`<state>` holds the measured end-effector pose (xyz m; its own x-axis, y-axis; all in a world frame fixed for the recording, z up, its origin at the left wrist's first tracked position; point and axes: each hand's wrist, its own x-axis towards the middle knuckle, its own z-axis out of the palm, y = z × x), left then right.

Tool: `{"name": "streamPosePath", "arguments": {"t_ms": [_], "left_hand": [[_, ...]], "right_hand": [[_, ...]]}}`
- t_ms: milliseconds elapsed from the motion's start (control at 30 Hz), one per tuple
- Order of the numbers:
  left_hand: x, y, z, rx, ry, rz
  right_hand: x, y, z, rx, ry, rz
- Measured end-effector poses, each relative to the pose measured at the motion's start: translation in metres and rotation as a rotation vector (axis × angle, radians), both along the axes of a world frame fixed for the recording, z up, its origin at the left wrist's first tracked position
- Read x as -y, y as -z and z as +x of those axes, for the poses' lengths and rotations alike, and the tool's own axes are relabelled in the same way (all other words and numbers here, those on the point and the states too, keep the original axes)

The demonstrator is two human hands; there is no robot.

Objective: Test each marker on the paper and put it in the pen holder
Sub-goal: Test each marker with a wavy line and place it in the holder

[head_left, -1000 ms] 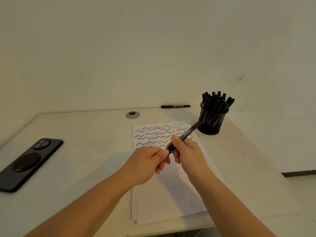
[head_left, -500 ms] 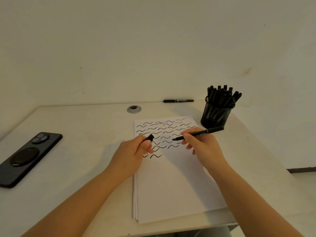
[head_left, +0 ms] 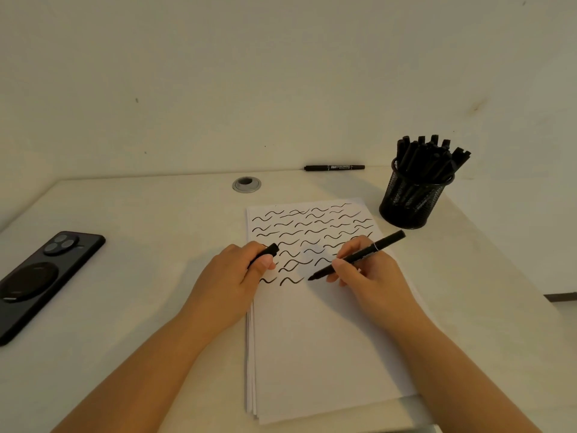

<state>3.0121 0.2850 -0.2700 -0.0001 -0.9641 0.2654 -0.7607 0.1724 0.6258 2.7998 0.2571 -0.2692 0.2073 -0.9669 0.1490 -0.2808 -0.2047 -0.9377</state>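
Observation:
A stack of white paper (head_left: 327, 339) lies on the desk, its upper half covered with rows of black wavy strokes. My right hand (head_left: 371, 276) grips an uncapped black marker (head_left: 359, 257), with the tip touching the paper just right of the last stroke. My left hand (head_left: 234, 276) rests at the paper's left edge and pinches the marker's black cap (head_left: 265, 253). A black mesh pen holder (head_left: 412, 198) full of several black markers stands at the back right. One more capped marker (head_left: 334, 167) lies by the wall.
A black phone (head_left: 40, 276) lies face down at the desk's left. A grey cable grommet (head_left: 246, 184) sits in the desk near the wall. The desk's right edge runs diagonally past the pen holder.
Both hands pulled the cap off the marker; the left hand moved away with the cap. The right hand swung the marker down until its tip reached the paper.

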Motion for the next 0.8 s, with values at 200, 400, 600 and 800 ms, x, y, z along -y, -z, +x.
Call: {"name": "streamPosePath", "arguments": {"t_ms": [200, 400, 600, 800], "left_hand": [[-0.002, 0.001, -0.002, 0.021, 0.015, 0.018], [-0.003, 0.0, -0.002, 0.02, 0.041, 0.021], [-0.004, 0.002, -0.002, 0.029, 0.051, 0.017], [-0.01, -0.006, -0.01, -0.166, 0.136, -0.038]], "right_hand": [[0.001, 0.002, 0.0, -0.077, 0.038, -0.059], [0.004, 0.004, -0.007, -0.1, 0.234, -0.105], [0.005, -0.001, -0.012, 0.208, 0.293, -0.06], [0.005, -0.011, -0.012, 0.792, 0.041, 0.253]]}}
